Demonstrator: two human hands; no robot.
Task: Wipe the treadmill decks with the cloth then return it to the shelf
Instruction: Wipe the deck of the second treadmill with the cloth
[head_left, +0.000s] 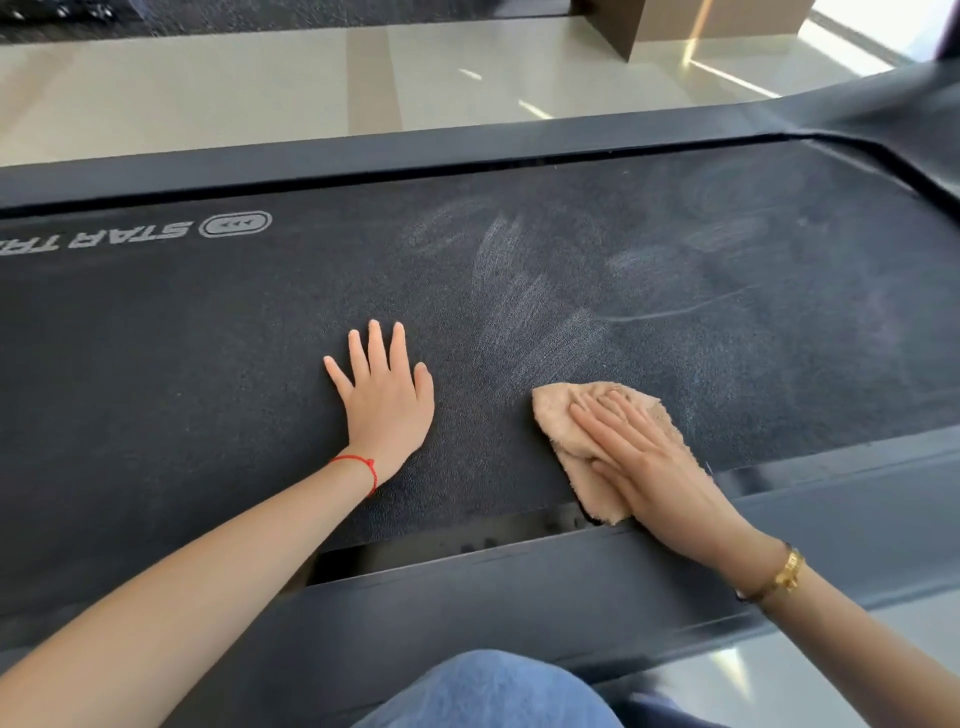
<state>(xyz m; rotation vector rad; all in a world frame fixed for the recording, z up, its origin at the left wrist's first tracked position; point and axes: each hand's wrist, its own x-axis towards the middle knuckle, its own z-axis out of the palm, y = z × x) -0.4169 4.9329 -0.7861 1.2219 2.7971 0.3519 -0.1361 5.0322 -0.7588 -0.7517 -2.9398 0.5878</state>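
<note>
On the dark textured treadmill belt (208, 332), the left hand (387, 400) lies flat, fingers (375, 343) spread and holding nothing. Pale dusty smears (524, 291) mark the belt to its right. Further right, the right hand (649, 462) presses the crumpled peach terry cloth (556, 410) down with straight fingers, near the belt's near edge.
</note>
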